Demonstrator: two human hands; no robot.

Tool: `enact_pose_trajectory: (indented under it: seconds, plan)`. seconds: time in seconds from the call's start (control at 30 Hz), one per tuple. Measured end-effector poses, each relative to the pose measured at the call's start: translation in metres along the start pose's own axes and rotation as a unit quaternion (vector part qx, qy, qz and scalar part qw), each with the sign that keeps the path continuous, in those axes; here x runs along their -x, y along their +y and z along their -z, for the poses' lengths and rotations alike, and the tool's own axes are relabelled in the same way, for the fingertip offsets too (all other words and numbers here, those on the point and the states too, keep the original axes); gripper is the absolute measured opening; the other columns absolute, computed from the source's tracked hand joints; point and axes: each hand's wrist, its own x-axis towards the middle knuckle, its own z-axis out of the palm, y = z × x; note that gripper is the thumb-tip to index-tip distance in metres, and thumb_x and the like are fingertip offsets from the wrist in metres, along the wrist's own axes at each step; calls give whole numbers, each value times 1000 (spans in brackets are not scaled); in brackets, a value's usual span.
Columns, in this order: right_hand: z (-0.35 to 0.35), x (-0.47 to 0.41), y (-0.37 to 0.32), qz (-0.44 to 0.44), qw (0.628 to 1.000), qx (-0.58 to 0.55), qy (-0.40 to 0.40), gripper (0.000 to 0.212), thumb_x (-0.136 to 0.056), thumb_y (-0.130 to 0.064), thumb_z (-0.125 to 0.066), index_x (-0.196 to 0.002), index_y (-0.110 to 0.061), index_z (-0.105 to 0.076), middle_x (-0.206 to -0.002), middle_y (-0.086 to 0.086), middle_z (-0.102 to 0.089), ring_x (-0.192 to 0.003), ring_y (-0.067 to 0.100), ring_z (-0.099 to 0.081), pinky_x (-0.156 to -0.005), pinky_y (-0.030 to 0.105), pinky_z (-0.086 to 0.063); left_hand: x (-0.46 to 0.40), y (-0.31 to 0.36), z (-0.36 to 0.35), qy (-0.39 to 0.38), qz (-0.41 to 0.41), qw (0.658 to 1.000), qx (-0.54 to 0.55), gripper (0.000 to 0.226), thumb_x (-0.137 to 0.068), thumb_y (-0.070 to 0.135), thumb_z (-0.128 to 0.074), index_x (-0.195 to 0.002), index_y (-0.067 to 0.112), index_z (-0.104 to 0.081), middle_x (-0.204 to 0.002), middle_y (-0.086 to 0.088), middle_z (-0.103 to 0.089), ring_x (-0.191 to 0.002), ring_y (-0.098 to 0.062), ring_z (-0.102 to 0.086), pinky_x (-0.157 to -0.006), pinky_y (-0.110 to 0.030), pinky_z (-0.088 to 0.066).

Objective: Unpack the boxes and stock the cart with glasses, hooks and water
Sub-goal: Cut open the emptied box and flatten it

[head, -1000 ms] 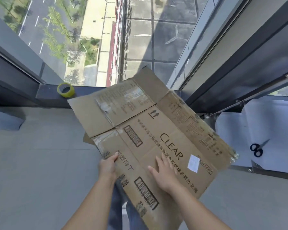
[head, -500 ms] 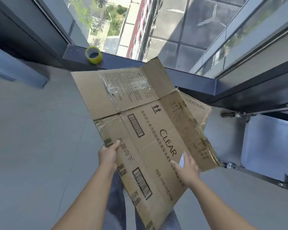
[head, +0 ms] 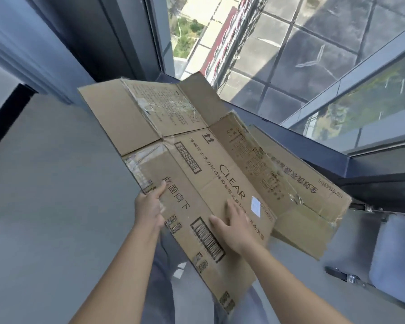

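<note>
Grey floor (head: 45,206); dark-framed corner windows (head: 278,50), sunlit paving below; pale covering (head: 398,260) right, perhaps fabric.

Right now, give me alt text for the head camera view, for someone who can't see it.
A person holds a flattened cardboard box printed with "CLEAR" out in front of them, the left hand gripping its left edge and the right hand resting flat on its printed face. A second flattened box lies behind it on the grey floor beside tall windows.

A flattened brown cardboard box (head: 197,164), printed "CLEAR" with barcodes and torn tape, is held tilted above the grey floor (head: 56,206). A second flattened cardboard piece (head: 313,206) lies beneath its right edge.
</note>
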Motion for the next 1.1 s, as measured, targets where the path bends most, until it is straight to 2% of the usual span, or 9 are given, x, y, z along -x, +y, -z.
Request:
enact_pose_trajectory:
  seconds: [0.07, 0.23, 0.33, 0.5, 0.67, 0.73, 0.83, 1.0, 1.1]
  plan:
    - [-21, -5, -37, 28, 999, 39, 3, 86, -84, -65, -48, -151, -26, -9, -159, -4, -2, -146, 18, 0, -118, 40, -5, -25, 29, 22, 6, -3, 1000, 27, 19, -81, 8, -70, -94, 6, -57, -100, -20, -65, -96, -32, -64, -87, -51, -51]
    - [-72, -24, -125, 121, 975, 186, -31, 114, -65, -78, -56, -148, -36, 10, -158, -1, 11, -145, 22, 9, -116, 40, 0, -102, 85, 81, 31, 12, 998, 53, 53, -71, 20, -78, -118, 0, -59, -111, -18, -66, -102, -31, -64, -92, -54, -48]
    - [-102, -48, -164, 167, 954, 241, -59, 128, -50, -90, -44, -144, -35, 23, -157, 0, 15, -145, 21, 14, -116, 42, 2, -147, 100, 104, 35, 28, 998, 38, 59, -66, 26, -80, -117, 3, -61, -114, -17, -65, -106, -33, -62, -91, -54, -49]
    - [-144, -84, -200, 213, 926, 304, -72, 120, -53, -90, -36, -146, -37, 18, -157, 2, 16, -145, 23, 15, -115, 46, 2, -190, 114, 161, 72, 86, 990, 90, 84, -36, 46, -91, -113, 21, -65, -130, -4, -58, -124, -28, -49, -105, -57, -33]
    - [-172, -108, -221, 230, 903, 351, -95, 122, -47, -92, -21, -146, -34, 18, -157, 5, 18, -144, 26, 15, -114, 52, 1, -206, 125, 169, 73, 82, 984, 139, 21, -85, 30, -66, -105, 23, -64, -105, -5, -67, -94, -22, -62, -83, -42, -51]
    - [-172, -118, -228, 223, 896, 373, -96, 123, -51, -91, -34, -146, -33, 19, -156, 7, 21, -144, 27, 16, -114, 53, 2, -216, 128, 157, 73, 83, 983, 149, 13, -88, 29, -63, -101, 25, -62, -107, -4, -66, -92, -20, -62, -85, -42, -50]
    - [-167, -132, -231, 229, 880, 410, -68, 112, -70, -67, -56, -147, -33, 17, -155, 12, 18, -144, 31, 14, -113, 55, 3, -224, 127, 141, 60, 94, 980, 164, 6, -90, 30, -61, -93, 25, -63, -114, -6, -64, -94, -22, -61, -97, -47, -45]
    - [-173, -156, -213, 285, 855, 434, -16, 101, -62, -48, -62, -148, -27, -14, -153, 19, -20, -139, 34, -8, -108, 61, -10, -235, 105, 137, 37, 106, 974, 197, 38, -96, 36, -49, -126, 14, -51, -119, -11, -61, -99, -26, -60, -83, -43, -50]
    - [-182, -175, -195, 216, 828, 499, -137, 81, -92, -40, -47, -150, -28, 7, -158, 5, 11, -145, 29, 10, -112, 58, -1, -253, 82, 142, 128, 184, 973, -48, 58, -93, 42, -53, -136, 4, -40, -136, -13, -48, -114, -31, -52, -92, -42, -47]
